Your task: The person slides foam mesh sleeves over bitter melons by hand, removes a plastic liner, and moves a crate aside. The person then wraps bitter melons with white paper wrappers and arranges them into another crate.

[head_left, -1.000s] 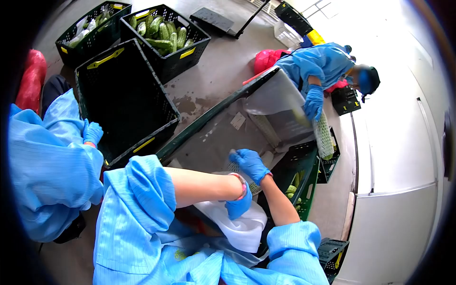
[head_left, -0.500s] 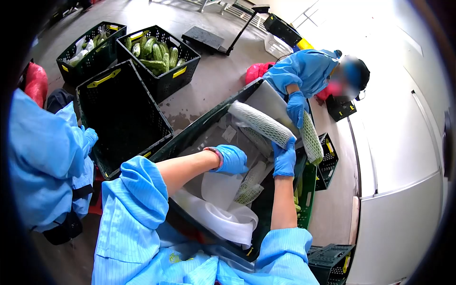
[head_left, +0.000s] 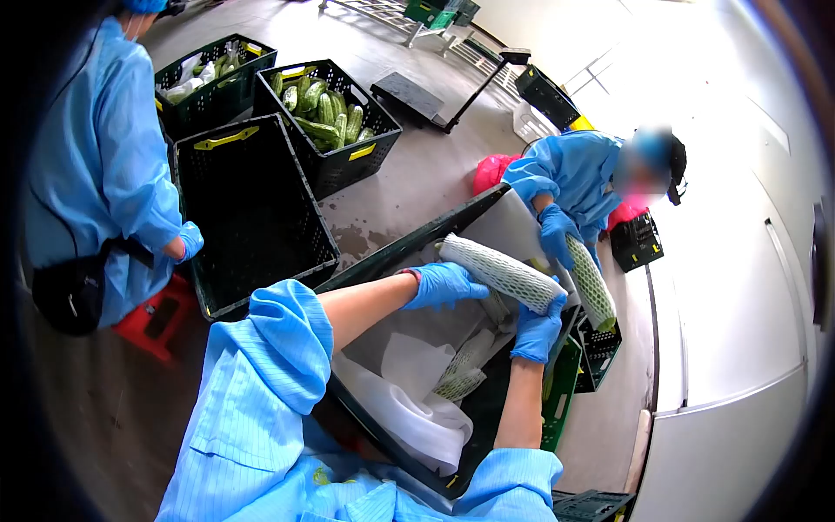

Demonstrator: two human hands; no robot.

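A vegetable in white foam netting (head_left: 500, 271) lies slantwise above the large crate (head_left: 374, 416). Wrapped round its lower right end is my right hand (head_left: 537, 331), in a blue glove. My left hand (head_left: 445, 285), gloved too, has its fingers stretched out against the netting's left underside. Below them in the crate are white foam sheeting (head_left: 409, 418) and loose netting pieces (head_left: 461, 370).
Across the crate, a co-worker (head_left: 574, 174) holds another netted vegetable (head_left: 591, 283). A second co-worker (head_left: 113, 157) stands left beside a black crate (head_left: 252, 209). Behind are a crate of green vegetables (head_left: 330, 174), another crate (head_left: 209, 91) and a platform scale (head_left: 409, 96).
My right hand has brought up the netted vegetable, and my left hand has moved from the sheeting to the netting. The co-worker at left has straightened up.
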